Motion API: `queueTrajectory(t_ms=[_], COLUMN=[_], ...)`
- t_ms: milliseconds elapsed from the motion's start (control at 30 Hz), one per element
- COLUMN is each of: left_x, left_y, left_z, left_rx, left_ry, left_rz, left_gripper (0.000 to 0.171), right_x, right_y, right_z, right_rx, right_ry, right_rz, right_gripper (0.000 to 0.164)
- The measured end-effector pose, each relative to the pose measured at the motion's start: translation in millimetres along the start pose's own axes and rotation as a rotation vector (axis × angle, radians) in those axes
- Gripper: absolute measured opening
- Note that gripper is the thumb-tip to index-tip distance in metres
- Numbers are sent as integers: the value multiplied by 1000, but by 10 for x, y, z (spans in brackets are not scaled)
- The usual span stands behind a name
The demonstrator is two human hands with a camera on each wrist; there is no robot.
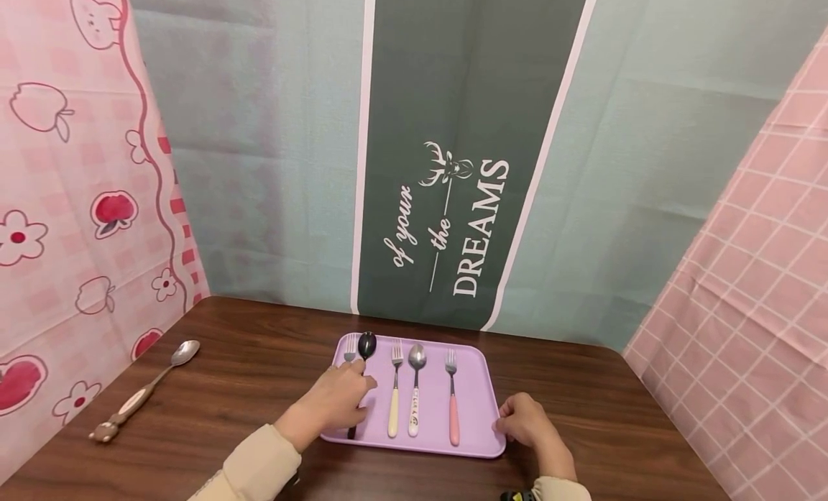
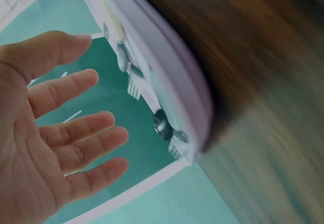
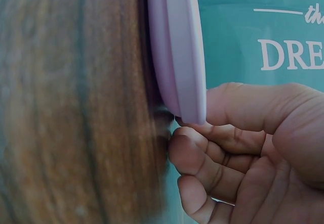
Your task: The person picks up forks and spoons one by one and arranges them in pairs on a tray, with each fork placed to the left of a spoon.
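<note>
A lilac tray [image 1: 479,386] lies on the brown table with cutlery set on it. My left hand [image 1: 339,397] is above its left part, fingers spread and apart from the cutlery in the left wrist view. It partly hides a black spoon [image 1: 366,345] and a fork [image 1: 350,346]. To the right lie a yellow-handled fork [image 1: 394,393], a spoon with a white patterned handle [image 1: 415,386] and a pink-handled fork [image 1: 453,407]. With thumb and curled fingers, my right hand [image 1: 527,418] pinches the tray's right edge, seen closely in the right wrist view.
A long spoon with a brown bear-shaped handle end [image 1: 139,397] lies on the table [image 1: 259,357] at the left. A green cloth with white lettering [image 1: 453,199] hangs behind, with pink patterned cloths [image 1: 77,199] at both sides.
</note>
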State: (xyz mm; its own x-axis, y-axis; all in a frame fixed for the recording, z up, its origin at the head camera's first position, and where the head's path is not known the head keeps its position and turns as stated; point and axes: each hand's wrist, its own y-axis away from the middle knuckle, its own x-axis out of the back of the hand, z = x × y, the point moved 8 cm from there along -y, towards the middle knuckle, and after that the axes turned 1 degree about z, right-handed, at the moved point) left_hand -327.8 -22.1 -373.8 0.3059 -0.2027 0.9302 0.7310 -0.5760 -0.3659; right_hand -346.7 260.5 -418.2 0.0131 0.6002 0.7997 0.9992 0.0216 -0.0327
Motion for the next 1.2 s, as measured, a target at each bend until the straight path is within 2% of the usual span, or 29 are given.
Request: queueTrajectory(t_ms=[200, 733, 967, 1200], left_x=[26, 62, 36, 53], left_y=[114, 396, 511, 633], left_z=[-120, -516, -712, -897], left_rx=[11, 104, 196, 265], left_ry=[-25, 73, 81, 67], left_rz=[1, -22, -99, -124], left_gripper=[26, 20, 28, 35], right_x=[11, -26, -29, -20], right_y=[8, 35, 38, 39], right_z=[0, 13, 12, 13], right_rx=[0, 2, 9, 3], right_ry=[3, -4, -1, 8], right_rz=[7, -2, 10, 19], right_gripper=[14, 16, 17, 17])
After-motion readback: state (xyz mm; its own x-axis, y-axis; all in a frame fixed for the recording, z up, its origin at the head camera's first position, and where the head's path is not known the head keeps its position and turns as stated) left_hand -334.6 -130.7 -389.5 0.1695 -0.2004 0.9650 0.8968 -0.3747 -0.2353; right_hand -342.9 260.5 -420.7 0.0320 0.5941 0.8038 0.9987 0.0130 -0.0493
